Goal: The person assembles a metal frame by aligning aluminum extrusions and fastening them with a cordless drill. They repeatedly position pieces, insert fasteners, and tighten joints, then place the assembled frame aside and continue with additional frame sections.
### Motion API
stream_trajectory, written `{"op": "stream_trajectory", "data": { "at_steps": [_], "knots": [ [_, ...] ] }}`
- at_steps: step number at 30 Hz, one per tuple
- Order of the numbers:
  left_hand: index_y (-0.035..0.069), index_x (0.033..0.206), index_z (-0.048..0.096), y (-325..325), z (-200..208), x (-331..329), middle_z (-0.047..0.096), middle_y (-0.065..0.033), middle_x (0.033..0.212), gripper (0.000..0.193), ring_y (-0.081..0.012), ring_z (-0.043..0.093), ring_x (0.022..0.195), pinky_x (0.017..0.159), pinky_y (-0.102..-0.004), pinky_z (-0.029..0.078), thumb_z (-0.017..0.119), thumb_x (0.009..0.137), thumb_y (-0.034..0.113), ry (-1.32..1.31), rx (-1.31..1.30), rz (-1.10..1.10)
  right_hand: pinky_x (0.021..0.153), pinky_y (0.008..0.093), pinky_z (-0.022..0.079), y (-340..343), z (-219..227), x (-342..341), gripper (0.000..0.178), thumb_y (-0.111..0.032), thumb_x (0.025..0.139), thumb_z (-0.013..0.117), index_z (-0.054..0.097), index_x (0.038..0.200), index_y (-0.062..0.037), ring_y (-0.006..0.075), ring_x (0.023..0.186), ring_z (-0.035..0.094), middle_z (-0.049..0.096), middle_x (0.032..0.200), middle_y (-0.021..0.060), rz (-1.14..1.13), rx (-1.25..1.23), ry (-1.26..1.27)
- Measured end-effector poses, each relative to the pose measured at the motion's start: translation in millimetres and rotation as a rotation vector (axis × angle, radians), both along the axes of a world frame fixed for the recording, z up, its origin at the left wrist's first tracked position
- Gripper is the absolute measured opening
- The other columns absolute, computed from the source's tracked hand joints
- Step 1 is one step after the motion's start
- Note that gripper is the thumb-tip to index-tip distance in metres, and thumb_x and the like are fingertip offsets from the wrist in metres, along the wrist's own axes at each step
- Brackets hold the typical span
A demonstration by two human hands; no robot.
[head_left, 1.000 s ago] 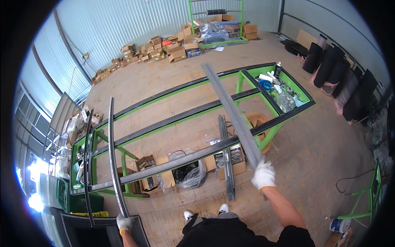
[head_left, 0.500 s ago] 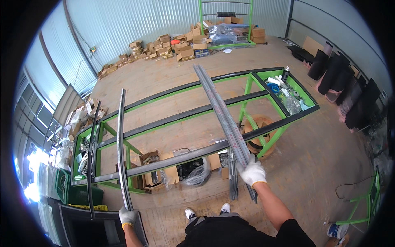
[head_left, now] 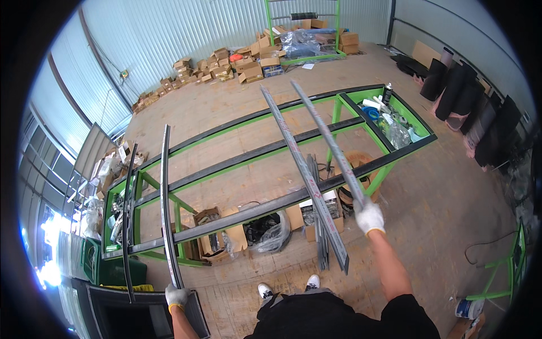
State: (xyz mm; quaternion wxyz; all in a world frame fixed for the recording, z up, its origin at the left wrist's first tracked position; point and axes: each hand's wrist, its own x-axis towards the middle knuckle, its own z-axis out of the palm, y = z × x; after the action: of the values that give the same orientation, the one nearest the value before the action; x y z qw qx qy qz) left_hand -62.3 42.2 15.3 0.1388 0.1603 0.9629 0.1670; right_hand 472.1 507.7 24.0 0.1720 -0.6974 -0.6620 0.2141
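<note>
A long green-framed bench (head_left: 226, 225) with black-covered rails lies across the view. In a white glove with a yellowish cuff, my left hand (head_left: 177, 296) is closed round the near end of a long metal profile (head_left: 165, 198) that crosses the bench's left part. Also gloved, my right hand (head_left: 370, 217) grips the near end of a grey metal profile (head_left: 329, 140) slanting over the bench's right part. Just left of it, a second profile (head_left: 298, 160) rests across the rails, apart from the held one. A thin dark strip (head_left: 127, 226) lies farther left.
The bench's right-end tray (head_left: 415, 116) holds a spray can (head_left: 387, 93), a blue tape roll and plastic bags. Beneath the bench stand open cartons (head_left: 210, 237) and a bundle of profiles (head_left: 320, 248). Dark rolls (head_left: 451, 101) line the right wall; cardboard boxes (head_left: 248, 68) are piled at the back.
My right hand has moved right and slightly away from me, carrying one profile apart from the one beside it. My left hand still grips its profile, almost unmoved.
</note>
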Motion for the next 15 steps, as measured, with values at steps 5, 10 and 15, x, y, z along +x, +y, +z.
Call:
{"op": "stream_trajectory", "data": {
  "at_steps": [5, 10, 15],
  "knots": [
    [-0.004, 0.102, 0.074, -4.1, -7.4, -5.0, 0.077, -0.0165, 0.091, 0.039, -0.031, 0.076, 0.086, 0.082, -0.0394, 0.058, 0.081, 0.067, 0.014, -0.028, 0.032, 0.013, 0.09, 0.0593, 0.056, 33.5, -12.4, 49.7, 0.043, -0.043, 0.1, 0.062, 0.07, 0.121, -0.0066, 0.0529, 0.1, 0.069, 0.072, 0.1, 0.0342, 0.038, 0.146, 0.006],
    [-0.004, 0.104, 0.073, -6.1, -7.8, -8.4, 0.077, -0.0125, 0.094, 0.04, -0.0269, 0.074, 0.086, 0.082, -0.0383, 0.058, 0.085, 0.068, 0.012, -0.064, 0.037, 0.016, 0.098, 0.0581, 0.053, 33.2, 4.6, 51.0, 0.048, -0.042, 0.1, 0.064, 0.066, 0.13, -0.0052, 0.0523, 0.116, 0.064, 0.067, 0.124, 0.0346, 0.022, 0.075, -0.253],
    [-0.003, 0.103, 0.071, -13.2, -17.1, -10.4, 0.074, -0.0102, 0.093, 0.04, -0.024, 0.071, 0.083, 0.08, -0.0379, 0.057, 0.088, 0.069, 0.011, -0.125, 0.134, 0.092, 0.109, 0.0533, 0.049, -57.8, 32.6, -8.8, 0.072, -0.045, 0.093, 0.072, 0.052, 0.143, 0.0034, 0.049, 0.13, 0.057, 0.059, 0.136, 0.0335, 0.303, 0.105, -0.118]
  ]
}}
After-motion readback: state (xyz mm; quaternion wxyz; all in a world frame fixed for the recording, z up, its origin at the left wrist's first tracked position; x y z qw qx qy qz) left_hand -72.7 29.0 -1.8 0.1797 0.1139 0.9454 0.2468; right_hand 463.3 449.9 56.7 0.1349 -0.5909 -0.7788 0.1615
